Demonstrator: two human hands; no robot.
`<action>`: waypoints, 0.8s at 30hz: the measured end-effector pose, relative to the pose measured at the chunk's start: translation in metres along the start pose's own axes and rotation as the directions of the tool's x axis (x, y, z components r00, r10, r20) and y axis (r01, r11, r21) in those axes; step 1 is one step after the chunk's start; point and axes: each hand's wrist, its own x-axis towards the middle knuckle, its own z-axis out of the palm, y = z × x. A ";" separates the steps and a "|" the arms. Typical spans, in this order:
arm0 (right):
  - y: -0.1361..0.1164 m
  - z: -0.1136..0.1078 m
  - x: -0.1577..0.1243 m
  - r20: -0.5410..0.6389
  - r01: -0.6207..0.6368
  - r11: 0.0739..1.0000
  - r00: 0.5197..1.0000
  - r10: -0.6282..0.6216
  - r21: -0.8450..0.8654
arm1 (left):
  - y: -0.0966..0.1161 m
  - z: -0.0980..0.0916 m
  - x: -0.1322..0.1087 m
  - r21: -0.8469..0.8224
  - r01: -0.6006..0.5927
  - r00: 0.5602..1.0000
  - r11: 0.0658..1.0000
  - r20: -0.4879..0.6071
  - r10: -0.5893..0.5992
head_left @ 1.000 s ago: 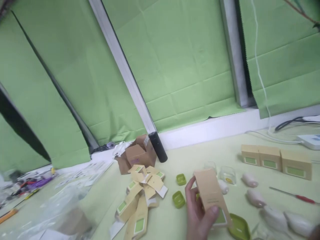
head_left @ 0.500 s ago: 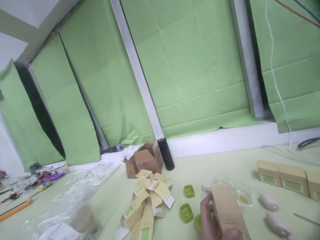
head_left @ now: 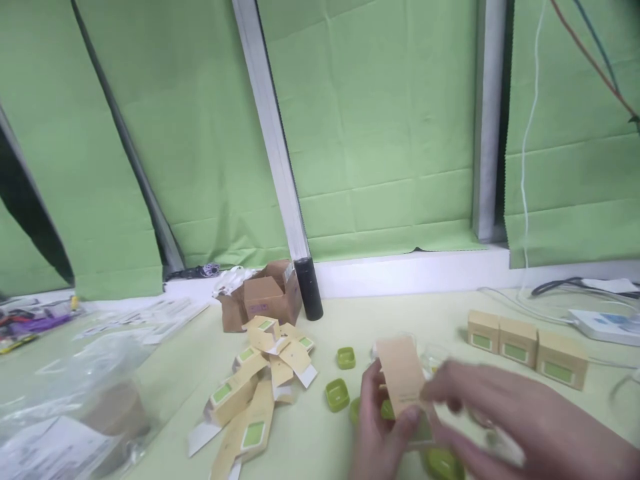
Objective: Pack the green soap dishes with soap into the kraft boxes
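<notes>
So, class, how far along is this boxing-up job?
Done: three closed tan cardboard boxes with green labels stand in a row. In hand: the left hand grips an upright tan carton; the blurred right hand reaches to it. Remaining: a heap of flat tan cartons and loose green square lids.

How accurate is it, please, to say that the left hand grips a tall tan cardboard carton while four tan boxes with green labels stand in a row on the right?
Not quite: the head view shows three tan boxes with green labels, not four. The left hand does grip the tall tan cardboard carton.
</notes>
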 end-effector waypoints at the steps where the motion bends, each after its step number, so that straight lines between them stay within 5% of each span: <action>1: -0.007 -0.008 0.006 0.011 -0.057 0.996 0.998 0.058 -0.068 | 0.006 0.002 0.007 0.017 -0.024 1.000 1.000 -0.015 0.025; 8: 0.015 0.015 0.015 0.064 -0.266 0.964 0.962 0.264 0.020 | 0.009 0.005 0.009 0.118 -0.040 0.998 0.992 0.051 0.034; 13: 0.033 0.019 0.018 0.074 -0.223 0.973 0.973 0.219 0.053 | 0.003 -0.003 0.006 0.370 -0.020 0.998 0.929 -0.052 0.042; 24: 0.042 0.005 0.022 0.108 -0.186 0.968 0.980 0.170 0.168 | 0.003 -0.010 0.005 0.632 -0.197 0.980 0.749 0.154 0.127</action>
